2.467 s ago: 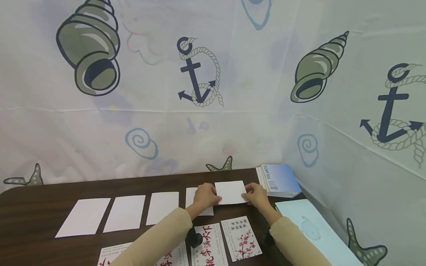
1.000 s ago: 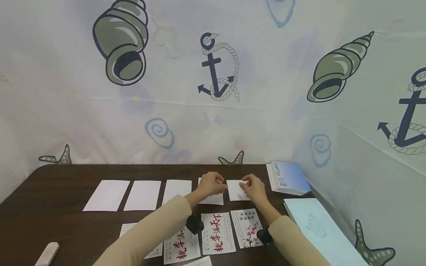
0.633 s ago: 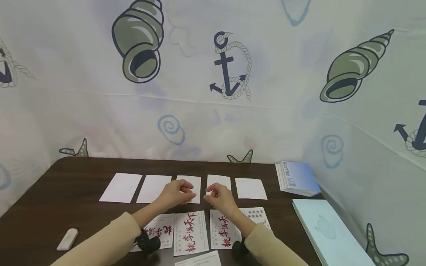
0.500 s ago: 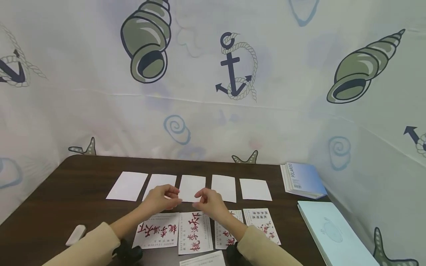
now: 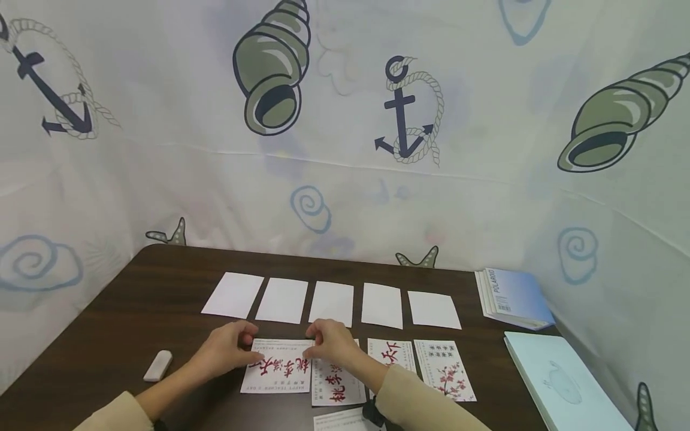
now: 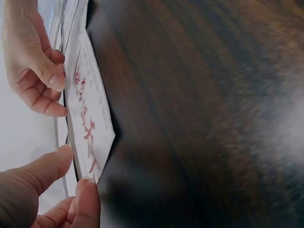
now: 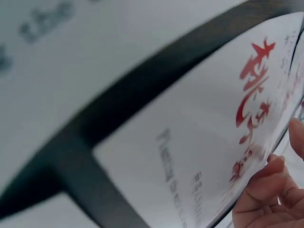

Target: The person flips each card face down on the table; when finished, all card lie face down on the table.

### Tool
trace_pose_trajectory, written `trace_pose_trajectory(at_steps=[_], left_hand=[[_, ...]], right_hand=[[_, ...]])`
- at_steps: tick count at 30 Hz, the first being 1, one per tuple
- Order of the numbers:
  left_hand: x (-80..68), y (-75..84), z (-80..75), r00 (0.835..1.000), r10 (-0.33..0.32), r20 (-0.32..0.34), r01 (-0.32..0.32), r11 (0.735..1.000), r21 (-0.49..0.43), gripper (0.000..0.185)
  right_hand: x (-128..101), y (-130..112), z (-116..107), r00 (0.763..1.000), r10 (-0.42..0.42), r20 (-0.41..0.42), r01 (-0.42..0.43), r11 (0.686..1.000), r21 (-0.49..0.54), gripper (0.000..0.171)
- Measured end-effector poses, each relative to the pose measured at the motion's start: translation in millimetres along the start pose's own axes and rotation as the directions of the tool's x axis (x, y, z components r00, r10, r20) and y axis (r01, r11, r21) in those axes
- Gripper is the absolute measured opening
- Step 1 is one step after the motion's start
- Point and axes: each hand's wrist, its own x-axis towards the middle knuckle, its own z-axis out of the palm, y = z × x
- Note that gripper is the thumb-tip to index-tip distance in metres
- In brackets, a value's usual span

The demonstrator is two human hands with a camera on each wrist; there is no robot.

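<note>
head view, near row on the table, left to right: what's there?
White eraser → left hand → red-lettered card, held by both hands → right hand → blossom card → pale blue book.

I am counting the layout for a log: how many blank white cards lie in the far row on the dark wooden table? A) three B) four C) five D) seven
C: the head view shows five blank white cards side by side on the dark wooden table, beyond the red-lettered cards.

Blank cards [image 5: 331, 302] lie behind printed cards [image 5: 390, 359] (booklets [image 5: 514, 296] right).
</note>
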Motion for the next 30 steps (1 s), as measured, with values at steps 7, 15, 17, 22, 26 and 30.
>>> trace_pose_trajectory(at_steps=[7, 15, 17, 22, 26, 30], left_hand=[[-3.0, -3.4, 3.7, 1.000, 0.014, -0.009, -0.013, 0.999, 0.044, 0.048], [-4.0, -2.2, 4.3, 0.998, 0.044, -0.037, -0.043, 0.999, 0.028, 0.042], [-4.5, -2.0, 3.8, 0.998, 0.043, -0.045, -0.042, 0.999, 0.013, 0.038], [-2.5, -2.7, 1.0, 1.000, -0.017, -0.022, 0.015, 0.995, -0.099, 0.024], [-0.9, -2.7, -6.0, 0.994, -0.085, 0.072, 0.099, 0.968, -0.229, 0.016], [0.4, 1.2, -17.4, 0.988, -0.102, 0.120, 0.133, 0.947, -0.291, 0.018]], right_hand=[[6, -4, 5, 1.000, 0.009, 0.002, -0.009, 0.984, -0.181, 0.028], [11, -5, 8, 1.000, 0.019, 0.006, -0.017, 0.976, -0.217, 0.029], [10, -6, 7, 1.000, 0.023, 0.004, -0.022, 0.978, -0.206, 0.029], [7, -6, 6, 1.000, 0.027, -0.010, -0.028, 0.984, -0.178, 0.029], [3, -6, 7, 1.000, -0.011, -0.025, 0.009, 0.997, -0.076, 0.026], [0, -20, 9, 0.995, -0.099, -0.021, 0.101, 0.988, 0.120, 0.023]])
